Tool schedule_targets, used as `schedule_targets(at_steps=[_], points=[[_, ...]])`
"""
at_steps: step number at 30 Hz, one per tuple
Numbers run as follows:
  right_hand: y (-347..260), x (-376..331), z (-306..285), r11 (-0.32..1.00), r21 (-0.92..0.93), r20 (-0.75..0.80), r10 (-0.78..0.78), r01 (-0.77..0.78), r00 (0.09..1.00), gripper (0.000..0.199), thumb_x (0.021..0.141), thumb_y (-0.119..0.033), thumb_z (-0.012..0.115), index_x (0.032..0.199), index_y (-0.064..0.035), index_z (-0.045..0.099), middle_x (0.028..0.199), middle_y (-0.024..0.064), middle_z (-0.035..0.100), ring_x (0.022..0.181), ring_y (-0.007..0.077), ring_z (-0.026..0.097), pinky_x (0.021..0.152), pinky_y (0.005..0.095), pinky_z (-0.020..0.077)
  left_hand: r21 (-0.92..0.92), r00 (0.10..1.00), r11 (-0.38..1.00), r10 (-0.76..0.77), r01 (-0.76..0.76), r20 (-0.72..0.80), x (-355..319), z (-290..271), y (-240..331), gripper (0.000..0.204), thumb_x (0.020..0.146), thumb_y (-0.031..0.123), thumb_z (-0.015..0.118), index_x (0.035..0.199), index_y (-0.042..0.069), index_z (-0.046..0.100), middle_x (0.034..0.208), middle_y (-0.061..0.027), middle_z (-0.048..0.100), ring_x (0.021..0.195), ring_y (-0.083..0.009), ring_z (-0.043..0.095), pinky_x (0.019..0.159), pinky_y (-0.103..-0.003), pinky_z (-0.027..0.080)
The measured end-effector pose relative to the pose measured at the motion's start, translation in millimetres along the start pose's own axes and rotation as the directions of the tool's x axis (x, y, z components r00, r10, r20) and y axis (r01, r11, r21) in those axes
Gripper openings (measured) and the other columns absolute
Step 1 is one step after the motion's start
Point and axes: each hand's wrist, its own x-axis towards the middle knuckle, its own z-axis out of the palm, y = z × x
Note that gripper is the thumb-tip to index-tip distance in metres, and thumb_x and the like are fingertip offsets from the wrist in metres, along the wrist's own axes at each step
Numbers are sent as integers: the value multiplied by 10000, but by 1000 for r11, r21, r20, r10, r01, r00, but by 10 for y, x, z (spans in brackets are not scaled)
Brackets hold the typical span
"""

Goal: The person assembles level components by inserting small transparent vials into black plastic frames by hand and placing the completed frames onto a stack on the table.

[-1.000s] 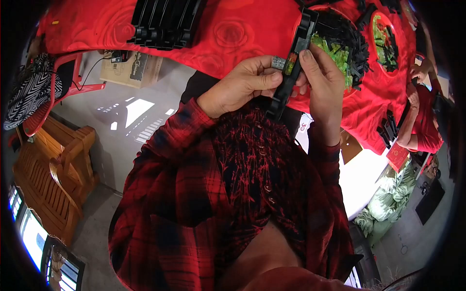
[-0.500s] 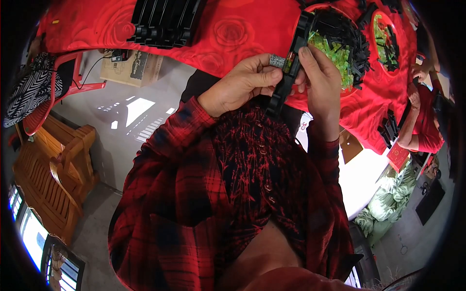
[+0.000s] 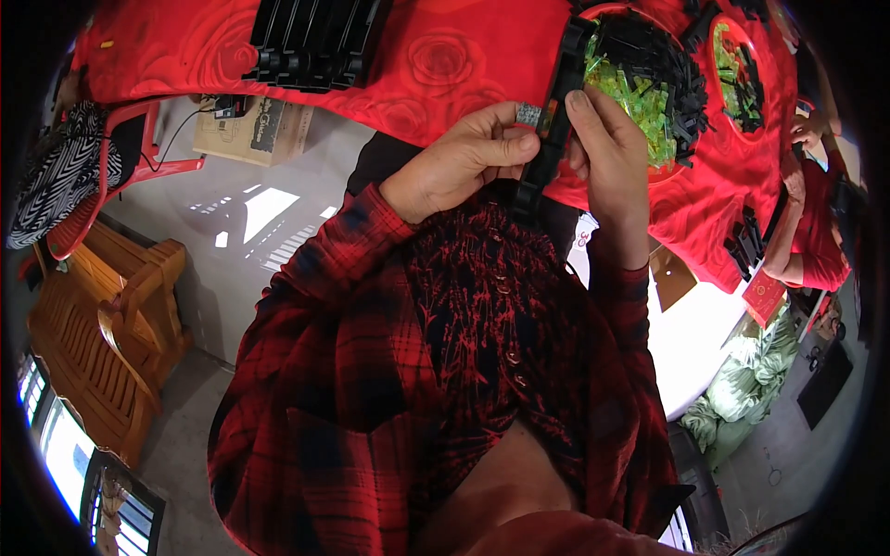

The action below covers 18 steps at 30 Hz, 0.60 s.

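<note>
A long, narrow black plastic strip point(image 3: 565, 69) is held slantwise in front of my chest, its upper end over the table edge. My left hand point(image 3: 459, 157) grips it from the left side, thumb pressed against it. A grey patterned wrap point(image 3: 527, 115) covers a fingertip of that hand. On the other side my right hand point(image 3: 614, 144) has its thumb on the strip's face and its fingers curled behind. A small orange-yellow spot shows in the strip between my hands; what it is I cannot make out.
Right of the strip a red tray point(image 3: 663, 170) holds translucent green pieces and black pieces. A second red tray point(image 3: 716, 56) stands farther right. Black ribbed strips point(image 3: 315, 46) lie together on the red tablecloth point(image 3: 440, 60). Another person's arm point(image 3: 788, 218) is at the right edge.
The strip has turned slightly more upright and its upper end has shifted a little right. My right thumb has moved slightly left along its face.
</note>
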Motion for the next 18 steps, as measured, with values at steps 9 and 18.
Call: schedule_targets(at_steps=[9, 18], points=[[0, -22, -10, 996, 52, -1, -74, 74, 997, 424, 944, -259, 677, 1257, 20, 611, 776, -21, 630, 573, 13, 477, 486, 156, 352, 4, 1000, 1000, 25, -25, -3, 26, -5, 34, 378, 937, 143, 675, 1286, 89, 544, 1115, 18, 634, 897, -55, 571, 797, -217, 462], [-26, 10, -20, 1000, -4, -6, 29, -29, 1000, 412, 947, -303, 666, 1181, 34, 632, 696, -33, 553, 563, 21, 466, 475, 173, 328, 27, 1000, 1000, 14, -15, 23, 9, -51, 37, 390, 936, 214, 682, 1274, 73, 547, 1074, 21, 625, 891, -58, 574, 798, -219, 467]])
